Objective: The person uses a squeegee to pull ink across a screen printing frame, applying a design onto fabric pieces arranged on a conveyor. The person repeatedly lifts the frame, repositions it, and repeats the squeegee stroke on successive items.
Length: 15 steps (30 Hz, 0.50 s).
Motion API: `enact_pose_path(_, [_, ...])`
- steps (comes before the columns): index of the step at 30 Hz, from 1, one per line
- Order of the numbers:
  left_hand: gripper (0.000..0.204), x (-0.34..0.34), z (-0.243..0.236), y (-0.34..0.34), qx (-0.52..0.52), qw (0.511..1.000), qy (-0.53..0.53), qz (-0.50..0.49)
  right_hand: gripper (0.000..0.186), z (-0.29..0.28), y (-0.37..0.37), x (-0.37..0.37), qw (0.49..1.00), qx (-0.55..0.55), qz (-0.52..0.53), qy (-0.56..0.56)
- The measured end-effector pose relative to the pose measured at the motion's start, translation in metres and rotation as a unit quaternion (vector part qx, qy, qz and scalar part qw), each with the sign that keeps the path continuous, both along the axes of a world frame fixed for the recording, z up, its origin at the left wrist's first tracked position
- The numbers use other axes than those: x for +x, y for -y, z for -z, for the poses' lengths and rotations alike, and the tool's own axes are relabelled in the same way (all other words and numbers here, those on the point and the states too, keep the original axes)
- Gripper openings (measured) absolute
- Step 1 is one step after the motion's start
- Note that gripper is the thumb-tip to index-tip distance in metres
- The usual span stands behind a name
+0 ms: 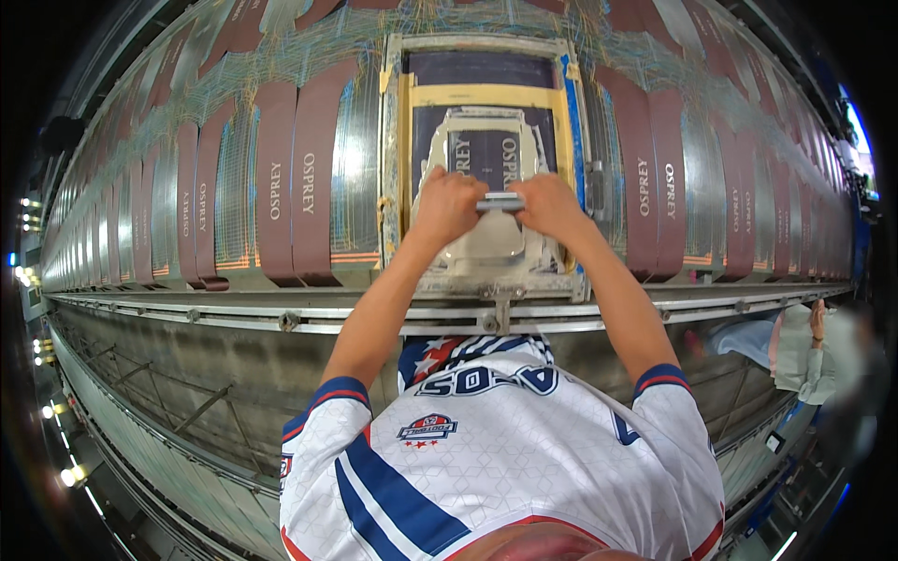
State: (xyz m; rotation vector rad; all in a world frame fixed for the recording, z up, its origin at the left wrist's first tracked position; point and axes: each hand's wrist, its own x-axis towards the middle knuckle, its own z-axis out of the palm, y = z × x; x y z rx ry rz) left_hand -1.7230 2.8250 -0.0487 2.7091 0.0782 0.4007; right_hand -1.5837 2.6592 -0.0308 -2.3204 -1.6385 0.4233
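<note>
My left hand and my right hand are both closed around a squeegee, its grey handle showing between them. Beneath it lies a framed printing screen, edged with yellow and blue tape. Cream-coloured ink is smeared over the mesh around a dark central area with pale lettering. The squeegee sits across the near half of the screen. Its blade is mostly hidden by my hands and the handle.
Maroon fabric panels with pale lettering lie in rows on a long, shiny printing table, left and right of the screen. A metal rail runs along the near edge. At far right another person stands near some pale cloth.
</note>
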Motion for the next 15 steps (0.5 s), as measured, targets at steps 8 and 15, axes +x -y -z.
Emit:
enact_pose_path(8, [0.023,0.135,-0.002,-0.098,0.024,0.998,-0.050,-0.019,0.021,0.001,-0.105,0.134,0.999,-0.013,0.021,-0.027])
enact_pose_path(15, [0.031,0.130,0.014,-0.094,-0.007,1.000,-0.004,-0.015,0.023,0.006,-0.103,0.125,0.997,-0.047,0.048,-0.035])
